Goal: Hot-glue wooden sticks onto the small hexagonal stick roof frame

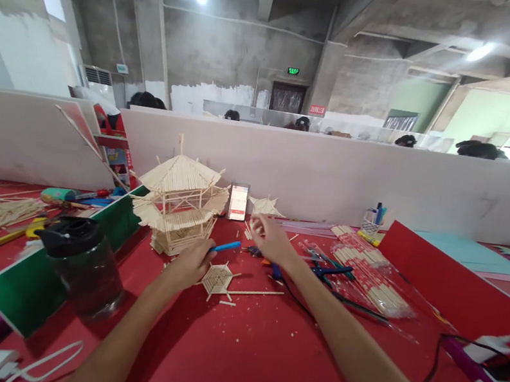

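My left hand (194, 262) is closed around a slim blue pen-like tool (227, 246), which points to the right. Just below it lies a flat hexagonal web of wooden sticks (217, 280), with a long loose stick (257, 293) beside it. My right hand (268, 239) reaches forward, its fingers curled together near a small star-shaped stick roof (266, 206); what they hold, if anything, I cannot make out. At my left hand's far side stands a two-tiered stick pavilion (179, 204). A lit phone (238, 202) leans upright behind.
Beside my right forearm are a glue gun (276, 273), blue-handled pliers (332, 271) and bagged sticks (369, 269). A dark water bottle (82, 273) and green board (22, 295) stand left. Power strips (492, 380) lie at the sides. White partitions (335, 178) close the back.
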`<action>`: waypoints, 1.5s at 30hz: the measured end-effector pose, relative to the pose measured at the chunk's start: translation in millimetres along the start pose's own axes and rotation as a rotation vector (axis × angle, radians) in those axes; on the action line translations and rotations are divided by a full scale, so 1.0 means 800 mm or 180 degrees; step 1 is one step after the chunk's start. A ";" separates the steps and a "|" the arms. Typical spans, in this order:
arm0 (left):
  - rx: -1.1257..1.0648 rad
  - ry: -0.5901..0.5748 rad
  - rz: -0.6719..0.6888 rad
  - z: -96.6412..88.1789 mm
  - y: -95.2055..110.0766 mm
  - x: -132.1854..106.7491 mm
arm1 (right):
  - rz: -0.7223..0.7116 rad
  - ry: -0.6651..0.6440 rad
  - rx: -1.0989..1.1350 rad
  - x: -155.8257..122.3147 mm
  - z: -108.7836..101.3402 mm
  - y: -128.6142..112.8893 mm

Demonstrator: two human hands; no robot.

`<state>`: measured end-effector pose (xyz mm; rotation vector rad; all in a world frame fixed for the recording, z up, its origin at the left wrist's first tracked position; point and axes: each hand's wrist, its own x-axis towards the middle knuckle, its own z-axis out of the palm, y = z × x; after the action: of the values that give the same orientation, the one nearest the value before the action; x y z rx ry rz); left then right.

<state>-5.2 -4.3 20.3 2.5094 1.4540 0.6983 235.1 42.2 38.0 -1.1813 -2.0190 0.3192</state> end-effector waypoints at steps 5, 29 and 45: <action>0.0183 -0.0193 0.0011 0.007 -0.001 -0.001 | 0.0146 -0.0525 -0.2096 0.113 -0.022 -0.001; 0.0200 -0.0291 -0.0023 -0.002 0.011 -0.016 | 0.0400 -0.1042 -0.2630 0.187 0.048 0.050; 0.0309 -0.0453 -0.0226 0.002 0.010 -0.018 | 0.0354 -0.0629 -0.2570 0.222 0.040 0.069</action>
<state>-4.3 -20.9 17.2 2.5054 1.5518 0.4379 197.2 223.7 72.4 -1.7981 -2.3369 -0.3905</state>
